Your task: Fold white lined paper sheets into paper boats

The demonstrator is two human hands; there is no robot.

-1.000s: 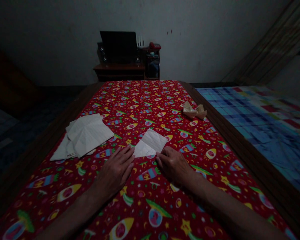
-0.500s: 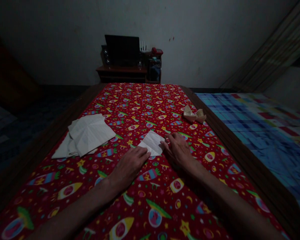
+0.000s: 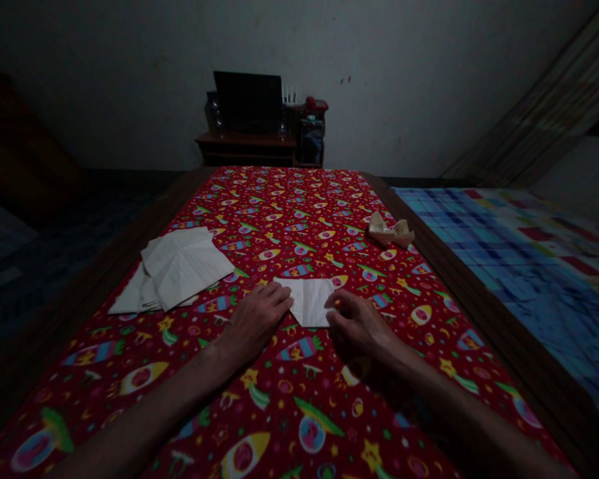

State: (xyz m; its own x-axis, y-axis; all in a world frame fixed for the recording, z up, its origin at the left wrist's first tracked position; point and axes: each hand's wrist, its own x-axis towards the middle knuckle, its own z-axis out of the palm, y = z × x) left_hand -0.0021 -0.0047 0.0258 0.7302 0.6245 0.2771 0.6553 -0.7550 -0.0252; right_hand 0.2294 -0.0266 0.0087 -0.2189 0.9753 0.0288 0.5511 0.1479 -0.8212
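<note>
A small folded white paper (image 3: 310, 299) lies flat on the red rocket-print cloth (image 3: 299, 412). My left hand (image 3: 256, 319) rests flat beside the paper's left edge, fingers stretched out and touching it. My right hand (image 3: 357, 324) sits at the paper's right edge with fingers curled, pinching its corner. A stack of white lined sheets (image 3: 177, 267) lies further left. A small tan folded paper figure (image 3: 391, 231) sits near the cloth's right edge.
The cloth covers a long wooden table (image 3: 459, 279). A blue checkered mattress (image 3: 519, 259) lies along the right. At the far wall stands a low cabinet (image 3: 249, 143) with a dark screen (image 3: 248, 101). The room is dim.
The white paper turned from a tilted position to lie square between my hands. My right hand came back from the paper's far corner to its near right edge.
</note>
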